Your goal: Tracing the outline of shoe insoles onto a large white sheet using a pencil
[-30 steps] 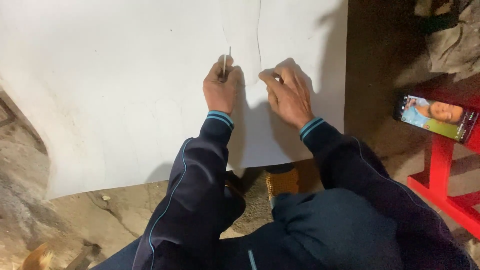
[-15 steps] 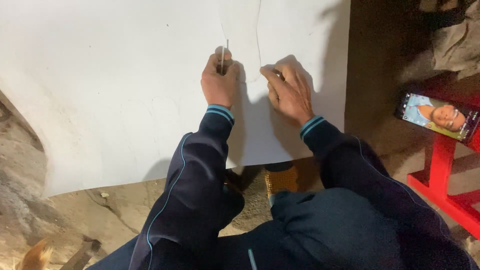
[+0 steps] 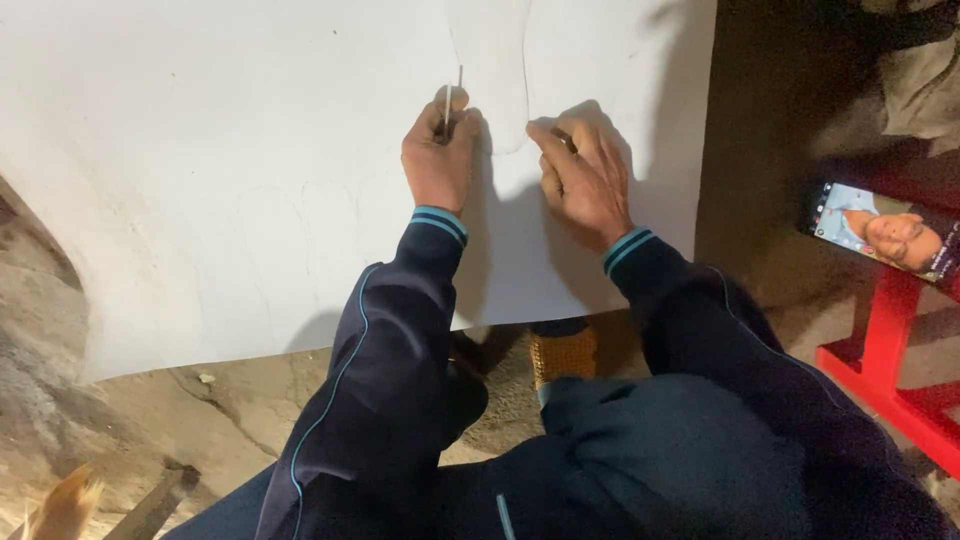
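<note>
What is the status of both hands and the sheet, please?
Left hand grips thin metal blade on large white sheet. Right hand presses sheet flat. Nothing obstructing.

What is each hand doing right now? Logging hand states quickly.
Left hand: closed around a thin, pale, blade-like tool.
Right hand: fingers curled, pressing on the large white sheet; holding nothing visible.

We see a cracked, dusty concrete floor (image 3: 250, 400) carrying a large white sheet (image 3: 220, 180). Right of that sheet, a red metal frame (image 3: 890, 390) stands on the floor.
</note>
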